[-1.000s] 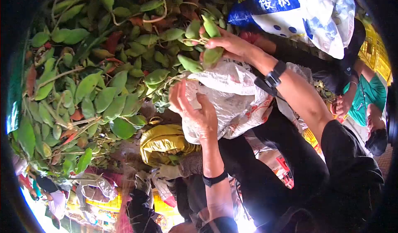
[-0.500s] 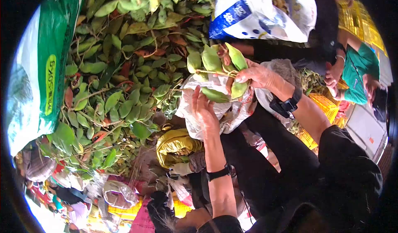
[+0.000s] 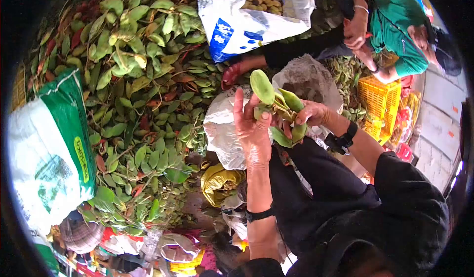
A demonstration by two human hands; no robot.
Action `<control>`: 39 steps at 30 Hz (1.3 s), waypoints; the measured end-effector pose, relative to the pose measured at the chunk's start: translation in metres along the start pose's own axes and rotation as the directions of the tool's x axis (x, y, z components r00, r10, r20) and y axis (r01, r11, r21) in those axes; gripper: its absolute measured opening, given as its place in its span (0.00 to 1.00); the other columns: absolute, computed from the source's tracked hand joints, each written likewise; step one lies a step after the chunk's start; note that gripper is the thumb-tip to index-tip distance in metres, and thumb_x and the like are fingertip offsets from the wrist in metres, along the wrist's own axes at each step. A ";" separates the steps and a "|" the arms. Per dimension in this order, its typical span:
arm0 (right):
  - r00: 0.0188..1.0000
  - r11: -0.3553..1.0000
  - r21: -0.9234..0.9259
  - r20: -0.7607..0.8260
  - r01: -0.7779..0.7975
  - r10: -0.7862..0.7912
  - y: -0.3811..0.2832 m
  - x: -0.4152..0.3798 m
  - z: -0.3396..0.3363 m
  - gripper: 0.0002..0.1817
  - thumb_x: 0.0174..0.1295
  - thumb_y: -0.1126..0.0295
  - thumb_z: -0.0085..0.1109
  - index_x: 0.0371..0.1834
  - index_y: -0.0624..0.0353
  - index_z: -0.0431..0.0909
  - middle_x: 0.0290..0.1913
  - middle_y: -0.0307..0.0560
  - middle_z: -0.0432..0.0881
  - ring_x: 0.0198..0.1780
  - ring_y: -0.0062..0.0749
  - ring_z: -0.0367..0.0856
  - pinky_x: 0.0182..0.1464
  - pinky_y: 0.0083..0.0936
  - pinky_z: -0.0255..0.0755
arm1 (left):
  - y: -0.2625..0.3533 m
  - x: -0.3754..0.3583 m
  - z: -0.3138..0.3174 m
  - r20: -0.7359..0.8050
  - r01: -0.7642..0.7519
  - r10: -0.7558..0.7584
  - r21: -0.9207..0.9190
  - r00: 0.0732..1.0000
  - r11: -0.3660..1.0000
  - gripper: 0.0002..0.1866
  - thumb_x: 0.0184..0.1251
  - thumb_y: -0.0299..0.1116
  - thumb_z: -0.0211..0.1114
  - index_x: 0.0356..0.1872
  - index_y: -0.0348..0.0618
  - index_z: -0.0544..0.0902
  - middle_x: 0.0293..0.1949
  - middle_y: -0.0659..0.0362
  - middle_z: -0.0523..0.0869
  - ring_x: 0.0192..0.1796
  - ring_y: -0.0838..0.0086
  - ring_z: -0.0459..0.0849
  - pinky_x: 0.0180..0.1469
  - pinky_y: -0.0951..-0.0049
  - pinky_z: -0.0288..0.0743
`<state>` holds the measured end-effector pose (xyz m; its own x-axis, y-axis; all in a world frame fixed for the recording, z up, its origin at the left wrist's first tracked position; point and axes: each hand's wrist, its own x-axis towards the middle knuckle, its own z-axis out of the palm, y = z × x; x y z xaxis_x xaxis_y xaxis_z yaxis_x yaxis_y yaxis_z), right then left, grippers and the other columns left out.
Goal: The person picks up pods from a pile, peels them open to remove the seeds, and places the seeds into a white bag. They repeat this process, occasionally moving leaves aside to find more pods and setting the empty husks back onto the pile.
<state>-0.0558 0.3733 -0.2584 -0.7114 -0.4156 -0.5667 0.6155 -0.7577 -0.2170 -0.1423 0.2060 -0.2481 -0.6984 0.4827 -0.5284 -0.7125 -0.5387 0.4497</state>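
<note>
My right hand (image 3: pixel 314 117) is closed around the stem end of a cluster of green pods (image 3: pixel 295 101), held above my lap. My left hand (image 3: pixel 253 129) is at the cluster's left side, thumb and a finger pinching a small green pod (image 3: pixel 259 110) while its other fingers stretch upward. A large pale green pod (image 3: pixel 262 86) stands up between the hands. Behind my left hand is a crumpled white plastic bag (image 3: pixel 222 134), its contents hidden.
A broad heap of green pods and leaves (image 3: pixel 148 79) lies ahead. Around it are a white-blue sack (image 3: pixel 237 25) of brown nut-like pieces, a green-white sack (image 3: pixel 54 148), a yellow bag (image 3: pixel 216 190) and yellow crates (image 3: pixel 377 107). A person in green (image 3: pixel 400 35) sits to the right.
The view has shifted. My left hand has come up to the pods, its thumb now on one; my right hand has turned the cluster. A reddish hand now shows near the white-blue sack.
</note>
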 end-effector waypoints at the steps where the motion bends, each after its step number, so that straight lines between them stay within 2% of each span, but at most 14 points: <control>1: 1.000 1.000 0.011 -0.004 0.013 -0.013 0.003 -0.004 0.002 0.40 0.46 0.72 0.64 0.65 0.59 0.56 0.54 0.64 0.72 0.38 0.47 0.84 0.28 0.41 0.85 | -0.002 -0.001 0.003 0.016 0.035 -0.034 -0.009 0.999 0.999 0.40 0.58 0.24 0.69 0.71 0.46 0.58 0.60 0.56 0.75 0.58 0.71 0.75 0.57 0.70 0.71; 9: 0.991 0.991 0.072 -0.079 0.113 -0.107 0.017 -0.041 -0.017 0.40 0.46 0.69 0.65 0.64 0.67 0.59 0.53 0.62 0.74 0.40 0.46 0.84 0.27 0.39 0.85 | -0.033 0.000 0.018 0.094 0.091 -0.103 0.129 0.990 0.987 0.39 0.59 0.24 0.68 0.70 0.45 0.58 0.60 0.58 0.75 0.57 0.72 0.75 0.50 0.72 0.74; 13: 0.981 0.980 0.105 -0.114 0.170 -0.158 0.024 -0.050 -0.024 0.39 0.47 0.69 0.63 0.64 0.66 0.59 0.52 0.64 0.74 0.38 0.47 0.83 0.26 0.39 0.84 | -0.043 0.001 0.021 0.000 0.138 -0.138 0.062 0.990 0.988 0.33 0.65 0.29 0.61 0.70 0.46 0.59 0.59 0.58 0.74 0.59 0.69 0.73 0.54 0.70 0.73; 15: 0.981 0.981 0.104 -0.120 0.164 -0.152 0.029 -0.056 -0.027 0.38 0.49 0.66 0.60 0.64 0.66 0.58 0.49 0.66 0.76 0.36 0.47 0.83 0.25 0.40 0.84 | -0.054 0.005 0.004 -0.185 0.300 -0.346 -0.239 0.920 0.924 0.27 0.67 0.37 0.55 0.65 0.44 0.64 0.55 0.52 0.76 0.50 0.62 0.77 0.47 0.63 0.75; 17: 0.993 0.992 0.058 -0.039 0.110 -0.108 0.037 -0.058 -0.036 0.36 0.50 0.65 0.59 0.63 0.67 0.60 0.41 0.65 0.79 0.32 0.46 0.83 0.25 0.37 0.83 | -0.062 0.005 -0.009 -0.116 0.405 -0.431 -0.193 0.895 0.894 0.23 0.66 0.42 0.52 0.59 0.44 0.69 0.49 0.53 0.78 0.45 0.64 0.77 0.38 0.66 0.72; 19: 0.993 0.991 0.122 -0.113 0.047 -0.033 0.038 -0.062 -0.027 0.42 0.44 0.66 0.66 0.64 0.66 0.58 0.51 0.63 0.72 0.36 0.48 0.82 0.21 0.38 0.82 | -0.059 -0.001 -0.008 0.009 0.531 -0.539 -0.189 0.842 0.826 0.21 0.66 0.41 0.53 0.56 0.43 0.72 0.47 0.53 0.79 0.43 0.65 0.76 0.35 0.67 0.70; 23: 0.997 0.993 -0.113 -0.079 -0.029 0.020 0.022 -0.057 0.002 0.34 0.48 0.71 0.61 0.61 0.66 0.61 0.40 0.62 0.81 0.32 0.42 0.84 0.26 0.33 0.83 | -0.027 -0.015 0.001 0.066 0.499 -0.497 -0.012 0.865 0.867 0.24 0.64 0.48 0.58 0.53 0.40 0.73 0.47 0.55 0.79 0.48 0.66 0.77 0.36 0.69 0.71; 24: 0.997 0.993 -0.121 -0.077 -0.005 -0.005 0.022 -0.053 0.010 0.36 0.48 0.75 0.61 0.64 0.61 0.60 0.45 0.57 0.80 0.36 0.39 0.84 0.28 0.32 0.83 | -0.018 -0.017 0.000 0.106 0.524 -0.518 -0.030 0.849 0.851 0.22 0.62 0.44 0.66 0.51 0.43 0.74 0.38 0.64 0.79 0.39 0.77 0.76 0.31 0.73 0.69; 27: 0.990 0.964 -0.257 -0.134 -0.073 0.039 0.011 -0.050 0.041 0.41 0.47 0.75 0.66 0.67 0.62 0.58 0.52 0.53 0.78 0.38 0.36 0.84 0.40 0.29 0.78 | 0.002 -0.026 0.008 -0.025 0.444 -0.445 0.154 0.895 0.883 0.23 0.57 0.40 0.71 0.50 0.43 0.74 0.37 0.63 0.79 0.37 0.77 0.76 0.30 0.73 0.67; 28: 0.990 0.946 -0.318 -0.136 -0.065 0.022 0.010 -0.050 0.048 0.38 0.50 0.77 0.60 0.68 0.61 0.58 0.52 0.52 0.78 0.39 0.37 0.84 0.41 0.30 0.79 | 0.012 -0.031 0.010 -0.056 0.425 -0.422 0.058 0.905 0.903 0.30 0.50 0.35 0.76 0.55 0.39 0.74 0.45 0.58 0.82 0.45 0.68 0.82 0.44 0.64 0.78; 29: 0.993 0.943 -0.330 -0.118 -0.048 0.010 0.010 -0.050 0.056 0.38 0.50 0.77 0.60 0.68 0.61 0.58 0.52 0.52 0.78 0.39 0.37 0.84 0.41 0.30 0.79 | 0.021 -0.038 0.014 -0.049 0.408 -0.405 0.074 0.913 0.910 0.30 0.50 0.35 0.76 0.55 0.39 0.74 0.45 0.58 0.82 0.45 0.68 0.82 0.44 0.64 0.78; 31: 0.956 0.978 -0.175 -0.249 0.113 -0.155 0.011 -0.051 0.074 0.35 0.51 0.78 0.57 0.67 0.61 0.59 0.51 0.52 0.78 0.41 0.36 0.83 0.43 0.30 0.79 | 0.035 -0.057 0.031 -0.205 0.111 -0.071 0.193 0.976 0.975 0.31 0.48 0.30 0.76 0.55 0.36 0.73 0.47 0.55 0.81 0.50 0.66 0.80 0.53 0.62 0.78; 33: 0.962 0.979 -0.144 -0.211 0.147 -0.175 0.007 -0.054 0.090 0.31 0.51 0.79 0.54 0.63 0.60 0.61 0.50 0.52 0.78 0.40 0.36 0.83 0.43 0.32 0.80 | 0.047 -0.074 0.042 -0.218 0.010 0.067 0.331 0.974 0.943 0.36 0.44 0.27 0.77 0.58 0.34 0.71 0.50 0.54 0.80 0.55 0.64 0.77 0.60 0.63 0.72; 39: 0.964 0.988 -0.087 -0.223 0.129 -0.145 0.007 -0.067 0.160 0.22 0.56 0.75 0.57 0.54 0.59 0.65 0.44 0.47 0.81 0.27 0.31 0.83 0.21 0.25 0.80 | 0.092 -0.112 0.049 -0.246 -0.187 0.290 0.370 0.925 0.910 0.38 0.42 0.28 0.78 0.59 0.38 0.69 0.50 0.55 0.78 0.52 0.66 0.77 0.57 0.60 0.74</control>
<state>-0.0583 0.3150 -0.0947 -0.6993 -0.1781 -0.6922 0.5461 -0.7579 -0.3568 -0.1333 0.1364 -0.1126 -0.8358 0.1203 -0.5357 -0.5431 -0.3247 0.7744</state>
